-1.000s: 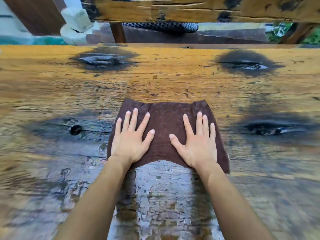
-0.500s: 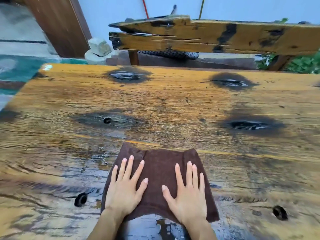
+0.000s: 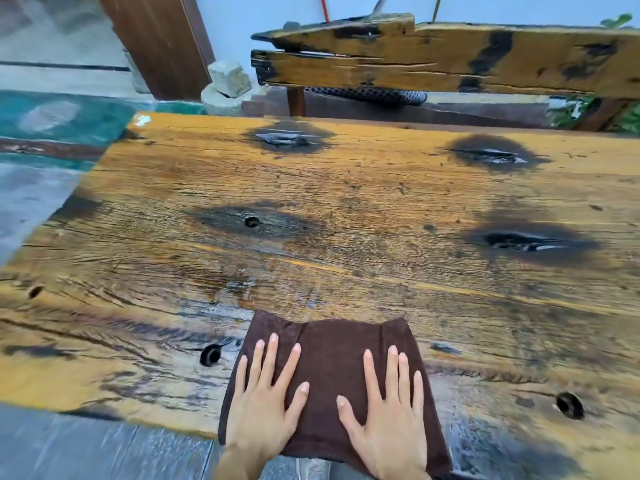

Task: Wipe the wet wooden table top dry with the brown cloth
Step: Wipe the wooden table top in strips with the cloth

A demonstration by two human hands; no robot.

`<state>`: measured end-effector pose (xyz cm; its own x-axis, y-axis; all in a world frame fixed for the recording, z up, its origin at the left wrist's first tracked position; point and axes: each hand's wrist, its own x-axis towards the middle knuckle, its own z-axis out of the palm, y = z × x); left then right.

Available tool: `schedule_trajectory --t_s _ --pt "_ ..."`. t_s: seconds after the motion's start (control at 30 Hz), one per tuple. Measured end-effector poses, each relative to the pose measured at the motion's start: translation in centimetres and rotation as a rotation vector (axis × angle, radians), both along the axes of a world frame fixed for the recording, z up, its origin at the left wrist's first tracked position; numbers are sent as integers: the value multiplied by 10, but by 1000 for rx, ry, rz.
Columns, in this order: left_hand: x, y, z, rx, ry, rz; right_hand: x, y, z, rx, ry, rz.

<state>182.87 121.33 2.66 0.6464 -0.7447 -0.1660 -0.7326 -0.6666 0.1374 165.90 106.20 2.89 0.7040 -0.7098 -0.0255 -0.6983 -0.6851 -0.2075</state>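
Observation:
The brown cloth point(image 3: 330, 368) lies flat on the wooden table top point(image 3: 346, 209) at its near edge, and its near hem hangs slightly over that edge. My left hand point(image 3: 265, 407) presses flat on the cloth's left half, fingers spread. My right hand point(image 3: 388, 420) presses flat on the right half, fingers spread too. Neither hand grips the cloth. A glossy wet sheen shows on the wood just beyond and to the left of the cloth point(image 3: 221, 306) and to its near right.
The table has dark burnt patches and small round holes point(image 3: 210, 355), point(image 3: 568, 405). Its left edge drops to a grey and green floor point(image 3: 41, 188). Behind the far edge stands a wooden bench back point(image 3: 433, 64), with stones point(image 3: 227, 84) and a brown post point(image 3: 156, 43).
Both hands have pulled the cloth toward me across the table, from the middle to the near edge. More of the far table and the bench has come into view.

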Motion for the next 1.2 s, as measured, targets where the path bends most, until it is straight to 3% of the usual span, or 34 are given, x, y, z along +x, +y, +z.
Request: schedule_trajectory --t_s 0.3,0.53,1.2 --pt "7 -14 4 31 26 111 22 -16 -6 -41 -16 -11" --pt "64 -50 6 44 29 182 78 -56 -10 5 33 -43" --pt "244 -192 -4 8 9 83 249 -186 -9 80 128 -156"
